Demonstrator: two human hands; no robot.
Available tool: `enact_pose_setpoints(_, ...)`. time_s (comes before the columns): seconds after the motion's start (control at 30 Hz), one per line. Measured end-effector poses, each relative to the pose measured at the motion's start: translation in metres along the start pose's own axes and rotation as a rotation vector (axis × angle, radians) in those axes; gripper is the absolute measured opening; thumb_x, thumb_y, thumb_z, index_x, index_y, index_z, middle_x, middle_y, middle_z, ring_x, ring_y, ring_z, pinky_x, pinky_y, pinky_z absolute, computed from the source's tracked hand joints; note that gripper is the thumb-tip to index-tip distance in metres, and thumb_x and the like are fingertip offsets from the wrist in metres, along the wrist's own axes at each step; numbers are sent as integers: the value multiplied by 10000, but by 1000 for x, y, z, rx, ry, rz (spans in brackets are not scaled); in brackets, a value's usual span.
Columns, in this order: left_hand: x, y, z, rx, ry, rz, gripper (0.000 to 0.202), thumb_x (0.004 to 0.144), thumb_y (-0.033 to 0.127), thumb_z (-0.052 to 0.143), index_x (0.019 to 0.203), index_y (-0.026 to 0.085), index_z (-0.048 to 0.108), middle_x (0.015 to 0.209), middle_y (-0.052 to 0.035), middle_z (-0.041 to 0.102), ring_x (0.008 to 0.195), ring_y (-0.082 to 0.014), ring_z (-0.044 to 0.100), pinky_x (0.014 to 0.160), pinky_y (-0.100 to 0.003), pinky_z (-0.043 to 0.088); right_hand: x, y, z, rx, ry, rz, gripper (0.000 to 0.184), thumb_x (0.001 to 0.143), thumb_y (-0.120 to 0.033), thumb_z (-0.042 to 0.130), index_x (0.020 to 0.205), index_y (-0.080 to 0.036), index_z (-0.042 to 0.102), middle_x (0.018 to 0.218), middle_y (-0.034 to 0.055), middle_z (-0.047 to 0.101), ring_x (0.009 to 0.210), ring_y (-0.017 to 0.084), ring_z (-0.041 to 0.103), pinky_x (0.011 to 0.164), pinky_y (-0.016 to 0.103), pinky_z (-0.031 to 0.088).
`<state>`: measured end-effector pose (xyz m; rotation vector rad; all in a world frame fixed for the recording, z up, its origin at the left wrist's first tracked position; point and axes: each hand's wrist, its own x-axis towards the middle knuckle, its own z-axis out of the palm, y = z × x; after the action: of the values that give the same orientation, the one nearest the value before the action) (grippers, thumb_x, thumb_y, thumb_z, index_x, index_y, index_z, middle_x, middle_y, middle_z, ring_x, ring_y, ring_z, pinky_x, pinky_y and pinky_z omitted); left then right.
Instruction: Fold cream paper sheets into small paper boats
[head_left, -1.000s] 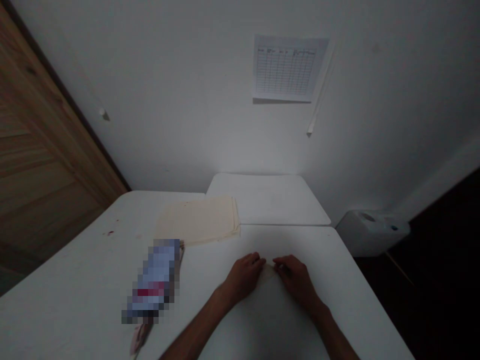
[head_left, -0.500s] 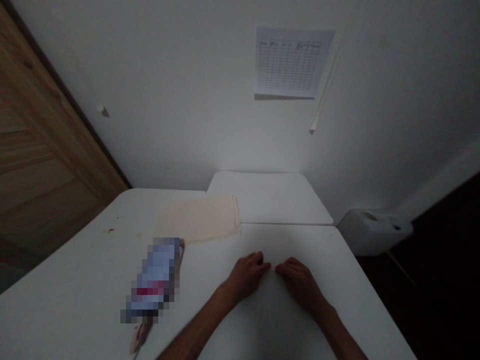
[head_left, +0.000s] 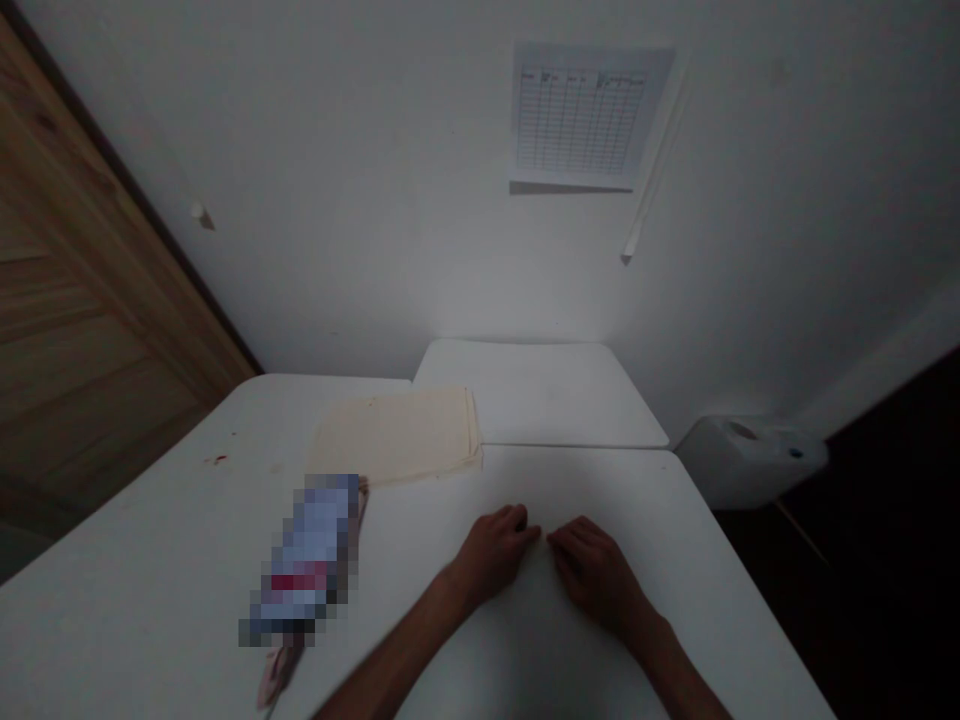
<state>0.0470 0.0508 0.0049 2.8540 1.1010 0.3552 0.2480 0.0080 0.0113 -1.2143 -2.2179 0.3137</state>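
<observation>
Over the white table (head_left: 480, 650) my left hand (head_left: 496, 548) is closed, thumb and forefinger pressed together and pointing right. My right hand (head_left: 596, 565) faces it with its fingertips in a pinch. Only a narrow gap parts the two sets of fingertips. Whatever the fingers hold is too small and dim to make out. Beyond my left hand lies a thin, flat beige cloth (head_left: 397, 435), with layered edges at its right side. Left of my forearm is a long object (head_left: 311, 560), mostly blurred by pixel blocks, with a pinkish end (head_left: 277, 675) showing below.
A white board (head_left: 540, 390) adjoins the table's far edge against the wall. A printed sheet (head_left: 585, 120) hangs above. Right of the table stands a white plastic jug (head_left: 750, 465). A wooden door (head_left: 97, 270) is at left, and small reddish bits (head_left: 219, 459) lie on the table.
The fingertips have drawn slightly apart, and the tiny pale bit seen between them before hardly shows now. The view has shifted a little; the cloth and pixelated object stay put.
</observation>
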Motion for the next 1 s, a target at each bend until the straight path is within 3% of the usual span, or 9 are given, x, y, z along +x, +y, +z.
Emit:
enact_pose_setpoints(0.17,-1,1,-1,-28,-9,-16,237,904,156,500,1108,245,579,922,-44,544,830,-184,509,684,-268,443,6,-3,10,-47,34,44,287,882,-86,474,1079,-213,640,911,70,595,879,211,537,795,350,488)
enact_pose_setpoints(0.33,-1,1,0,-40,-7,-21,236,900,156,503,1112,233,571,943,-52,539,865,-196,509,694,-281,459,4,-8,8,-164,23,71,336,848,-81,513,1117,-236,642,914,69,571,873,215,518,787,348,469)
enact_pose_setpoints(0.53,-1,1,2,-26,-31,-13,191,900,156,502,1066,224,570,951,-60,535,876,-201,503,709,-291,470,-3,-9,6,-319,48,106,273,827,-136,563,1052,-247,669,879,61,571,836,216,512,764,344,427)
enact_pose_setpoints(0.77,-1,2,1,-16,-28,-11,177,905,146,481,1048,220,555,966,-61,521,883,-202,495,713,-296,475,-15,-1,6,-363,111,139,245,858,-170,539,1047,-251,671,832,61,561,804,213,514,740,337,412)
enact_pose_setpoints(1.0,-2,1,2,9,-8,-1,172,903,151,486,1043,218,560,957,-61,527,876,-202,494,695,-283,456,-18,0,6,-372,87,166,240,856,-176,548,1054,-243,664,844,60,562,812,215,513,749,346,407)
